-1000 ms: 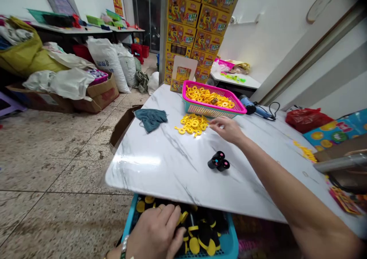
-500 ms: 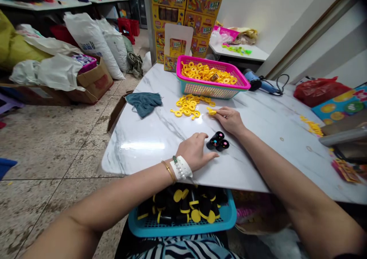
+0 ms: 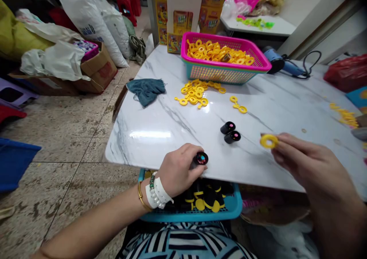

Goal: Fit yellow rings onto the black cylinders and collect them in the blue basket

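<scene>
Since the earlier frame, the left hand (image 3: 179, 171) has lifted one black cylinder (image 3: 201, 159) away from the small group, and the right hand (image 3: 304, 159) has moved away from the loose rings to the lower right of the frame, where it now shows one yellow ring (image 3: 268, 141). The left hand is closed around the cylinder near the front edge of the white marble surface (image 3: 160, 136), and the right hand pinches the ring with bent fingers. Two other black cylinders (image 3: 230, 132) lie close together near the middle of the surface, and I can see no ring on them. Below the front edge, in the blue plastic crate (image 3: 229, 209), many black cylinders with yellow rings (image 3: 206, 199) are already collected, though the left hand hides a part of them. Many rings still wait: the pink and teal basket (image 3: 223, 75) at upper middle is full of yellow rings (image 3: 218, 52), a pile of loose yellow rings (image 3: 193, 94) lies in front of it, and a few linked yellow rings (image 3: 237, 105) lie to the right of this pile.
</scene>
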A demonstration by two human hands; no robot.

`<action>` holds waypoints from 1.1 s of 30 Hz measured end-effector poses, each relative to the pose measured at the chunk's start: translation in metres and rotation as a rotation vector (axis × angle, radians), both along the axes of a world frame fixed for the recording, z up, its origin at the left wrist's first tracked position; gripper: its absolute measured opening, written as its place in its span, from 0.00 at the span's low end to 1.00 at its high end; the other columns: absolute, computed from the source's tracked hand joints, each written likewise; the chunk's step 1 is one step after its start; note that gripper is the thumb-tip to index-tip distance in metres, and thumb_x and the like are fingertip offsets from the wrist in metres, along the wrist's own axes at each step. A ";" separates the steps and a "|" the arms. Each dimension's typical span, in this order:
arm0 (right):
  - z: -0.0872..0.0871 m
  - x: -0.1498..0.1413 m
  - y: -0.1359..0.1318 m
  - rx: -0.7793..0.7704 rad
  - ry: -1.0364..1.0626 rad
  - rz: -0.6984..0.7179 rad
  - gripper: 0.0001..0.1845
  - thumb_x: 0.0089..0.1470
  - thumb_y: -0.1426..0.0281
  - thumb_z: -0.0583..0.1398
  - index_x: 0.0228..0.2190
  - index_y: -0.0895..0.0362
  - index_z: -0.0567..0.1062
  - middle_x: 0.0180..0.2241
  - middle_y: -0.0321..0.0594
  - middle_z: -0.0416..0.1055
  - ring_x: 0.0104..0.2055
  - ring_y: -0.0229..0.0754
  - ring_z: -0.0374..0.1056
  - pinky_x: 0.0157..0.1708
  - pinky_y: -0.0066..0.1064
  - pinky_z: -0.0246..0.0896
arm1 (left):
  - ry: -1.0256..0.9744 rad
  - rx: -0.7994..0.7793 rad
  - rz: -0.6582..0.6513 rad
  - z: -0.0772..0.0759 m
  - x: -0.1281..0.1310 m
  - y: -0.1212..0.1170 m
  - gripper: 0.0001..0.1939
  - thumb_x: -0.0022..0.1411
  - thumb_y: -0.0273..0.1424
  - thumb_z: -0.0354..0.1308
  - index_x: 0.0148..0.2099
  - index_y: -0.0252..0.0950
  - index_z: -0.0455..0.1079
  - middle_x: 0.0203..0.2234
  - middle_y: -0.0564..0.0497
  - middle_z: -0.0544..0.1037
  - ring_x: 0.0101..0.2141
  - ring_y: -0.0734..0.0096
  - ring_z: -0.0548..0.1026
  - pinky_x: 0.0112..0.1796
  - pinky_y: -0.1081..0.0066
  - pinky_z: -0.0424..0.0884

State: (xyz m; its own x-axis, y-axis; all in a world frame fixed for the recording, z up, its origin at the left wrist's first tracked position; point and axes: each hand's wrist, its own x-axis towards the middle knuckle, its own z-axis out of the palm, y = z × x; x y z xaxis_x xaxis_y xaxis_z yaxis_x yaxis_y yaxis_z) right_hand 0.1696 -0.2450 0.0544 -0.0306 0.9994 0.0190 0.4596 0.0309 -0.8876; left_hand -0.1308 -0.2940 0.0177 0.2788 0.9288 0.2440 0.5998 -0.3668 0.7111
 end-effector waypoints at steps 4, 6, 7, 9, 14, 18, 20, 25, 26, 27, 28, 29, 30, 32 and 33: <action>0.004 -0.056 -0.058 -0.245 0.241 0.167 0.09 0.54 0.63 0.64 0.36 0.53 0.81 0.23 0.38 0.65 0.18 0.35 0.59 0.14 0.29 0.52 | -0.057 0.052 0.030 -0.010 -0.001 -0.008 0.16 0.59 0.33 0.62 0.49 0.35 0.70 0.40 0.47 0.76 0.39 0.68 0.75 0.40 0.67 0.74; -0.004 -0.087 -0.061 -0.317 0.284 0.161 0.11 0.53 0.62 0.65 0.38 0.53 0.80 0.21 0.35 0.65 0.16 0.34 0.59 0.13 0.27 0.54 | -0.056 0.066 0.049 -0.012 0.001 -0.008 0.14 0.59 0.33 0.61 0.48 0.35 0.71 0.38 0.48 0.75 0.38 0.69 0.75 0.38 0.68 0.74; -0.008 -0.099 -0.058 -0.346 0.297 0.151 0.13 0.52 0.61 0.66 0.38 0.53 0.79 0.19 0.33 0.65 0.16 0.33 0.59 0.13 0.25 0.55 | -0.052 0.067 0.054 -0.013 0.002 -0.007 0.13 0.60 0.33 0.61 0.47 0.36 0.71 0.37 0.49 0.75 0.37 0.70 0.74 0.37 0.69 0.73; -0.016 -0.113 -0.049 -0.371 0.306 0.147 0.14 0.51 0.60 0.67 0.37 0.55 0.77 0.17 0.31 0.65 0.14 0.32 0.59 0.12 0.24 0.55 | -0.045 0.059 0.056 -0.012 0.002 -0.008 0.11 0.60 0.33 0.60 0.46 0.37 0.73 0.34 0.50 0.74 0.34 0.72 0.73 0.35 0.72 0.72; -0.020 -0.117 -0.034 -0.412 0.306 0.195 0.14 0.48 0.61 0.69 0.31 0.56 0.73 0.18 0.34 0.71 0.17 0.36 0.67 0.19 0.26 0.65 | 0.001 0.016 0.031 -0.009 0.002 -0.008 0.10 0.63 0.38 0.58 0.42 0.37 0.73 0.28 0.53 0.72 0.30 0.73 0.71 0.31 0.74 0.68; -0.021 -0.117 -0.033 -0.479 0.389 0.189 0.13 0.50 0.64 0.68 0.30 0.56 0.71 0.20 0.35 0.74 0.21 0.37 0.71 0.26 0.27 0.70 | 0.034 -0.015 0.022 -0.009 0.001 -0.005 0.11 0.63 0.39 0.58 0.39 0.37 0.74 0.27 0.53 0.72 0.29 0.73 0.71 0.30 0.73 0.66; -0.022 -0.117 -0.032 -0.495 0.391 0.183 0.12 0.50 0.65 0.68 0.30 0.56 0.70 0.20 0.35 0.74 0.22 0.36 0.71 0.26 0.26 0.69 | 0.041 -0.019 0.009 -0.008 0.000 -0.005 0.10 0.63 0.38 0.58 0.40 0.37 0.73 0.27 0.53 0.73 0.29 0.72 0.72 0.30 0.73 0.66; -0.019 -0.118 -0.027 -0.567 0.383 0.237 0.13 0.51 0.63 0.66 0.32 0.55 0.69 0.21 0.33 0.72 0.22 0.36 0.71 0.24 0.26 0.68 | -0.044 -0.133 -0.067 0.007 -0.003 -0.008 0.12 0.62 0.37 0.57 0.43 0.35 0.72 0.25 0.53 0.75 0.26 0.73 0.71 0.28 0.73 0.66; -0.018 -0.118 -0.026 -0.582 0.372 0.252 0.14 0.52 0.62 0.66 0.33 0.55 0.68 0.21 0.32 0.72 0.22 0.36 0.70 0.24 0.25 0.68 | -0.094 -0.194 -0.060 0.010 -0.002 -0.007 0.12 0.63 0.38 0.56 0.42 0.35 0.72 0.23 0.54 0.75 0.24 0.74 0.71 0.27 0.73 0.66; -0.017 -0.118 -0.025 -0.591 0.358 0.262 0.14 0.52 0.62 0.66 0.33 0.55 0.68 0.21 0.32 0.71 0.22 0.35 0.70 0.23 0.25 0.67 | -0.143 -0.257 -0.037 0.012 -0.002 -0.005 0.13 0.64 0.39 0.54 0.41 0.34 0.71 0.21 0.55 0.74 0.22 0.75 0.70 0.26 0.74 0.65; -0.016 -0.118 -0.024 -0.600 0.348 0.270 0.14 0.52 0.62 0.66 0.33 0.55 0.68 0.21 0.32 0.71 0.22 0.35 0.70 0.24 0.24 0.67 | -0.183 -0.315 -0.008 0.013 0.000 -0.003 0.12 0.65 0.38 0.53 0.40 0.34 0.71 0.19 0.56 0.73 0.20 0.76 0.69 0.25 0.75 0.64; -0.016 -0.119 -0.024 -0.609 0.349 0.273 0.14 0.52 0.61 0.66 0.33 0.54 0.67 0.22 0.31 0.70 0.23 0.35 0.70 0.25 0.24 0.67 | -0.213 -0.368 0.016 0.014 0.001 0.000 0.12 0.66 0.37 0.51 0.39 0.34 0.70 0.18 0.56 0.72 0.19 0.77 0.69 0.24 0.76 0.64; -0.017 -0.120 -0.023 -0.611 0.359 0.266 0.15 0.52 0.61 0.66 0.33 0.54 0.66 0.23 0.30 0.69 0.23 0.34 0.70 0.26 0.25 0.68 | -0.235 -0.416 0.021 0.013 0.002 0.002 0.11 0.67 0.36 0.51 0.38 0.35 0.69 0.17 0.57 0.72 0.19 0.78 0.69 0.24 0.77 0.64; -0.018 -0.121 -0.023 -0.605 0.388 0.236 0.16 0.50 0.61 0.67 0.32 0.53 0.65 0.24 0.28 0.67 0.23 0.33 0.69 0.27 0.26 0.70 | -0.251 -0.472 -0.011 0.011 0.003 0.005 0.10 0.67 0.34 0.50 0.38 0.35 0.68 0.16 0.58 0.70 0.18 0.78 0.69 0.24 0.78 0.64; -0.019 -0.122 -0.024 -0.601 0.398 0.229 0.17 0.49 0.61 0.67 0.31 0.53 0.64 0.24 0.27 0.66 0.23 0.33 0.69 0.27 0.27 0.70 | -0.248 -0.466 -0.018 0.010 0.004 0.005 0.09 0.68 0.34 0.49 0.39 0.36 0.68 0.15 0.59 0.69 0.18 0.78 0.69 0.24 0.78 0.63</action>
State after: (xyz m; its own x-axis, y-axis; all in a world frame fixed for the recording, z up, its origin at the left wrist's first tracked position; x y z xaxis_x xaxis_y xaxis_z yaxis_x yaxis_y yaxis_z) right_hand 0.0480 -0.2688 0.0357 -0.3432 0.8109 -0.4740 0.1411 -0.4544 -0.8796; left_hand -0.1270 -0.2894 0.0279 0.2819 0.9501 -0.1335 0.3892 0.0140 0.9210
